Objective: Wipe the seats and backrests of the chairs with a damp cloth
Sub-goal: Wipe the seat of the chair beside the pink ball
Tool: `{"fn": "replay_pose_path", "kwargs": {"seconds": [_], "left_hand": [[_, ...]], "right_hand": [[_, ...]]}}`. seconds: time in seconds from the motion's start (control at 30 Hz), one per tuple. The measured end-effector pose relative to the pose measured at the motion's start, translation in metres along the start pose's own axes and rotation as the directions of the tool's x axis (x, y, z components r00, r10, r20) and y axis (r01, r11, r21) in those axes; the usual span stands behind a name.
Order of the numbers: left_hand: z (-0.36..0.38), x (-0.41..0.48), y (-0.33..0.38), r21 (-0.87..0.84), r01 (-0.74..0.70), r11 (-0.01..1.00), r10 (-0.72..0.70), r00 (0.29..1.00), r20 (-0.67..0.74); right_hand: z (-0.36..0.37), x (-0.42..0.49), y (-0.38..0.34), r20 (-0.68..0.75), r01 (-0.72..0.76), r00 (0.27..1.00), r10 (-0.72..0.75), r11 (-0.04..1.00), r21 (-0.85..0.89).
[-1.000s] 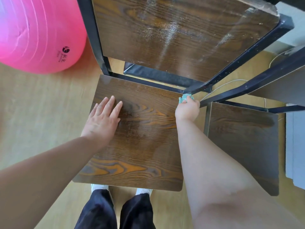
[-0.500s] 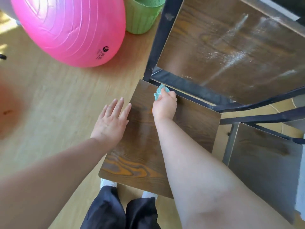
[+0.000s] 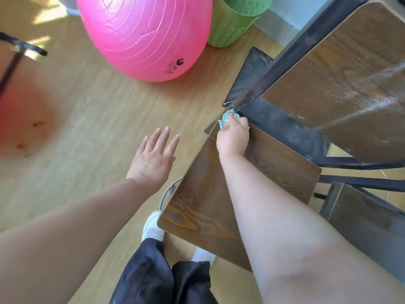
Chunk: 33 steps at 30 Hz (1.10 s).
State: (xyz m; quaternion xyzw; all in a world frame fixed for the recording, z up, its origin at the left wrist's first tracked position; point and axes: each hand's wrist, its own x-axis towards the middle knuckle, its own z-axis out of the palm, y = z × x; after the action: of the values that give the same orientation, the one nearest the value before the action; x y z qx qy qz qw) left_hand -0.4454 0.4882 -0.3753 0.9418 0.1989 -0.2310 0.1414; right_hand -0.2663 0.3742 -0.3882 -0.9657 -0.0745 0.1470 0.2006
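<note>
A dark wood-grain chair seat (image 3: 274, 163) on a black metal frame lies below me. Its backrest (image 3: 350, 84) rises at the upper right with wet streaks across it. My right hand (image 3: 233, 137) grips a bunched teal cloth (image 3: 226, 118) and presses it on the seat's far left corner, against the black frame post. My left hand (image 3: 156, 154) hovers with straight, spread fingers over the floor, just left of the seat's edge and not touching it.
A big pink exercise ball (image 3: 144, 34) sits on the light wood floor at upper centre, with a green bin (image 3: 232, 20) behind it. A second dark chair seat (image 3: 368, 227) stands at the right. My white shoes (image 3: 152, 227) are under the seat's near edge.
My right hand slid the cloth leftward along the back of the seat to its far left corner. My left hand left the seat and now hovers beside it. The view swung left.
</note>
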Motion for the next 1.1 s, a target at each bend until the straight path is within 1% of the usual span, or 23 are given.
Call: {"fn": "replay_pose_path", "kwargs": {"seconds": [0.13,0.23,0.3,0.5,0.67,0.83,1.0,1.07,1.1], "left_hand": [[0.004,-0.007,0.000,-0.014,-0.010,1.000,0.010,1.000,0.011],[0.006,-0.012,0.001,-0.023,-0.023,0.999,0.024,1.000,0.014],[0.005,-0.014,0.002,-0.023,-0.024,0.999,0.024,1.000,0.011],[-0.001,-0.021,0.000,-0.017,-0.021,1.000,0.021,1.000,-0.022],[-0.001,-0.035,-0.003,0.002,-0.002,1.000,0.002,0.999,-0.034],[0.008,-0.057,-0.009,0.016,0.028,0.999,-0.028,0.999,-0.027],[0.016,-0.078,-0.009,0.004,0.041,0.999,-0.041,0.998,-0.039],[0.019,-0.085,-0.008,0.003,0.043,0.999,-0.043,0.998,-0.043],[0.020,-0.087,-0.006,0.006,0.041,0.999,-0.041,0.998,-0.045]], "right_hand": [[0.001,0.001,0.000,0.057,0.075,0.996,-0.075,0.997,0.006],[-0.005,0.008,0.004,0.116,0.126,0.986,-0.118,0.990,-0.065],[-0.007,0.007,0.007,0.143,0.161,0.978,-0.149,0.984,-0.078],[-0.004,-0.018,0.022,0.238,0.244,0.939,-0.249,0.968,0.052],[0.002,-0.066,0.035,0.265,0.294,0.910,-0.319,0.947,0.130],[0.017,-0.113,0.049,0.326,0.324,0.869,-0.371,0.926,0.192],[0.029,-0.166,0.062,0.367,0.438,0.794,-0.485,0.874,0.209],[0.031,-0.187,0.066,0.392,0.413,0.781,-0.485,0.873,0.259],[0.032,-0.197,0.069,0.423,0.362,0.785,-0.453,0.889,0.280]]}}
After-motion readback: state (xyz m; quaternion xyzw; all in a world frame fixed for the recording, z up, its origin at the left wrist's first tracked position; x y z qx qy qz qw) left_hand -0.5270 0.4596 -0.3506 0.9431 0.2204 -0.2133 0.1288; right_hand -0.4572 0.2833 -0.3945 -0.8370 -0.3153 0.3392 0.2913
